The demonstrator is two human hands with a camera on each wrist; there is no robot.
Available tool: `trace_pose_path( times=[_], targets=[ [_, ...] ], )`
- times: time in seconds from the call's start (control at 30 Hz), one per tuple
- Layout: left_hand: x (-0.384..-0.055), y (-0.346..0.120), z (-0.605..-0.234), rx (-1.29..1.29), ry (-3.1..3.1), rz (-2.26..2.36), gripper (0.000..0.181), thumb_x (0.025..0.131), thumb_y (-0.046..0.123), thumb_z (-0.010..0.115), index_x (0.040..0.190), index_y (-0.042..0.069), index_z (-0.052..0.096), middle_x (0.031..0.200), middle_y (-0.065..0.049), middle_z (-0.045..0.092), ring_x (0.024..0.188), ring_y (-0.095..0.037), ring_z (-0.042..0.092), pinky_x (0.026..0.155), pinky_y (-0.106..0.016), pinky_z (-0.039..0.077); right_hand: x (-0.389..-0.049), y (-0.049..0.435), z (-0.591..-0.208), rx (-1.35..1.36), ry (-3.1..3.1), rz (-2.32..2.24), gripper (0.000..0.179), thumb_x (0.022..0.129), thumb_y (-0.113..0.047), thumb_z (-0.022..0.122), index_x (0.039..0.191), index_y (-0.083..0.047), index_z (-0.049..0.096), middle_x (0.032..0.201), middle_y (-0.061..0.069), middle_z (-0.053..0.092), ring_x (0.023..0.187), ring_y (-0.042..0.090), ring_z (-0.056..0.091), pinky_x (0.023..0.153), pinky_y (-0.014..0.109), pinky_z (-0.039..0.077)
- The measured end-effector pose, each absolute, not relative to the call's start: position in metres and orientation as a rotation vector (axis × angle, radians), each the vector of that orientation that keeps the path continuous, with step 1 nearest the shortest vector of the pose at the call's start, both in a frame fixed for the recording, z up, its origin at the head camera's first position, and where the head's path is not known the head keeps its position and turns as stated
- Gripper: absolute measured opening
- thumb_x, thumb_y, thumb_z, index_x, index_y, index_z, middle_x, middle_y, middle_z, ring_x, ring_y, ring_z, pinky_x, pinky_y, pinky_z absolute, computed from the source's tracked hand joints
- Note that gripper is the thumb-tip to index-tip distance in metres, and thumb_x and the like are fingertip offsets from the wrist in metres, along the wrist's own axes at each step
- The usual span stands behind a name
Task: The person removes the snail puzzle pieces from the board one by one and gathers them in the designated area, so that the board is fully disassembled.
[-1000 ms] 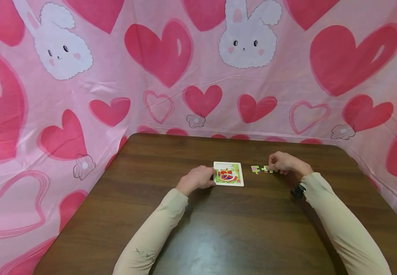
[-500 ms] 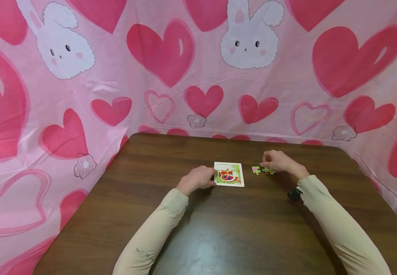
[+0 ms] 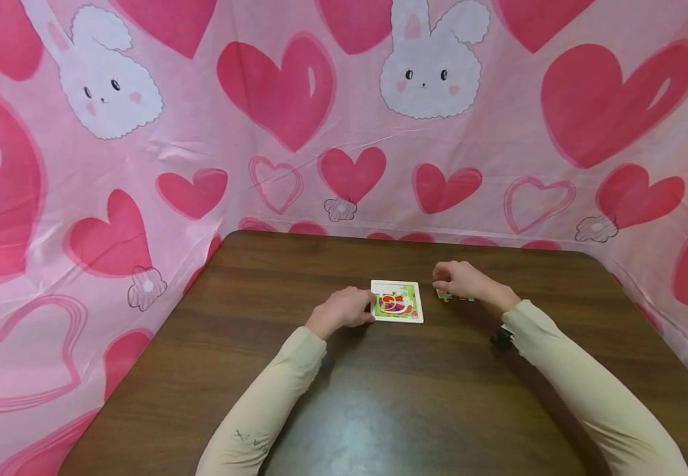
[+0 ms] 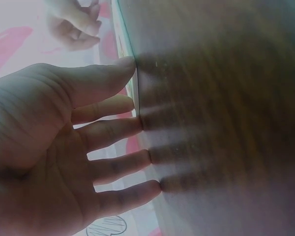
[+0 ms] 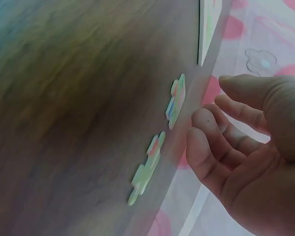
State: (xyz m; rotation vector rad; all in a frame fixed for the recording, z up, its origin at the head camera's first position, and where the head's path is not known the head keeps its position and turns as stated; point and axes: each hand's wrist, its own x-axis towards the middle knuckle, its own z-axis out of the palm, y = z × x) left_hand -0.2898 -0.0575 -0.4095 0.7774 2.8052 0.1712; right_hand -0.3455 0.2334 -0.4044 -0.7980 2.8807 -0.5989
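A white-framed puzzle board [image 3: 388, 287] with a colourful snail picture lies on the table. My left hand [image 3: 346, 307] is at the board's left edge; in the left wrist view its thumb [image 4: 103, 81] and a finger touch that edge, the fingers nearly straight. Right of the board, my right hand [image 3: 462, 277] hovers over loose jigsaw pieces and partly hides them in the head view. From the right wrist, two pieces show flat on the table, one nearer the board [image 5: 176, 103] and a larger green one [image 5: 147, 169]. The right fingers are loosely bent, with nothing between them.
A brown wooden table [image 3: 344, 396] stretches under both arms. Pink cloth [image 3: 296, 132] with hearts and rabbits hangs behind and at both sides of the table. A dark wrist-worn device [image 3: 501, 338] shows below the right sleeve.
My right hand has moved left, from the farther piece to above the piece nearer the board. My left hand and the board have stayed in place.
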Motion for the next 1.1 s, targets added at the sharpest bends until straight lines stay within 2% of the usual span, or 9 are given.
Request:
trace_pose_path(
  times=[0.13, 0.3, 0.53, 0.77, 1.1],
  targets=[
    [-0.289, -0.058, -0.409, 0.776, 2.806, 0.169, 0.032, 0.091, 0.036, 0.069, 0.115, 0.015, 0.065, 0.09, 0.001, 0.061, 0.08, -0.017, 0.051, 0.072, -0.031, 0.042, -0.347, 0.223, -0.403, -0.802, 2.849, -0.588, 0.015, 0.091, -0.017, 0.067, 0.102, -0.006, 0.065, 0.08, 0.003, 0.07, 0.059, 0.012, 0.055, 0.059, 0.03, 0.047],
    [-0.288, -0.059, -0.41, 0.768, 2.809, 0.165, 0.032, 0.091, 0.036, 0.069, 0.115, 0.015, 0.065, 0.091, 0.001, 0.062, 0.08, -0.017, 0.051, 0.072, -0.031, 0.043, -0.35, 0.211, -0.407, -0.841, 2.844, -0.565, 0.018, 0.091, -0.019, 0.069, 0.104, -0.008, 0.066, 0.089, 0.004, 0.071, 0.07, 0.013, 0.056, 0.068, 0.032, 0.049],
    [-0.289, -0.059, -0.412, 0.782, 2.81, 0.163, 0.031, 0.091, 0.036, 0.069, 0.114, 0.015, 0.066, 0.089, 0.001, 0.061, 0.079, -0.017, 0.051, 0.071, -0.031, 0.042, -0.349, 0.201, -0.413, -0.796, 2.763, -0.631, 0.02, 0.092, -0.021, 0.068, 0.106, -0.007, 0.064, 0.077, 0.003, 0.06, 0.055, 0.013, 0.051, 0.051, 0.029, 0.045],
    [-0.29, -0.057, -0.411, 0.786, 2.811, 0.166, 0.03, 0.092, 0.035, 0.068, 0.113, 0.015, 0.066, 0.088, 0.001, 0.061, 0.079, -0.017, 0.051, 0.071, -0.03, 0.042, -0.348, 0.197, -0.416, -0.902, 2.806, -0.574, 0.024, 0.088, -0.021, 0.071, 0.106, -0.005, 0.066, 0.075, 0.002, 0.058, 0.067, 0.013, 0.049, 0.064, 0.029, 0.04],
    [-0.289, -0.057, -0.408, 0.789, 2.816, 0.153, 0.031, 0.091, 0.036, 0.068, 0.114, 0.015, 0.065, 0.092, 0.0, 0.063, 0.08, -0.017, 0.051, 0.073, -0.031, 0.043, -0.347, 0.193, -0.419, -0.901, 2.777, -0.537, 0.031, 0.088, -0.023, 0.072, 0.113, -0.004, 0.068, 0.078, 0.001, 0.058, 0.071, 0.014, 0.049, 0.065, 0.028, 0.04]
  ],
)
